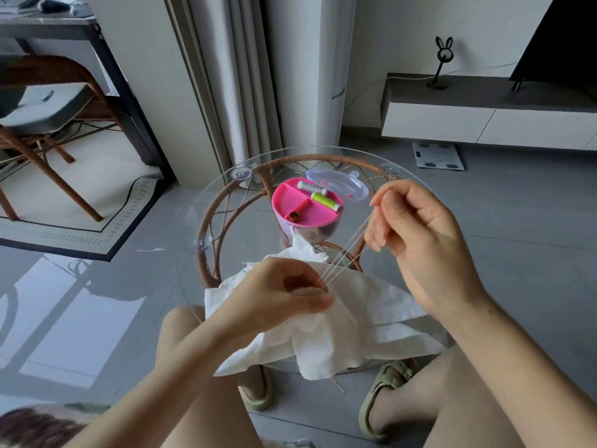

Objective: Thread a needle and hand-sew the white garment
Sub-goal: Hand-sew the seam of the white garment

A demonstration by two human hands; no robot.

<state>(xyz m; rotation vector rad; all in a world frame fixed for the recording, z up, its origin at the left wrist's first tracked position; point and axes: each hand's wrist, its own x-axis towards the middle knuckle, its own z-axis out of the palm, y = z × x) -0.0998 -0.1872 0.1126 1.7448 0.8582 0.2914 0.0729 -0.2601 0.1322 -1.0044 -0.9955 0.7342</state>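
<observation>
Thread (pixel 345 250) stretches taut between left grip (pixel 290 292), pinching atop garment (pixel 355 321), and pinching right grip (pixel 420 234).

White thread strands (pixel 347 250) stretch taut between the left hand (pixel 284 292) and right hand (pixel 416 234), barring the way above the white garment (pixel 339 321). Beyond stand the pink sewing box (pixel 290 203) and its clear lid (pixel 352 185) (touching). Left of them, the glass tabletop (pixel 240 231) offers passage.
</observation>
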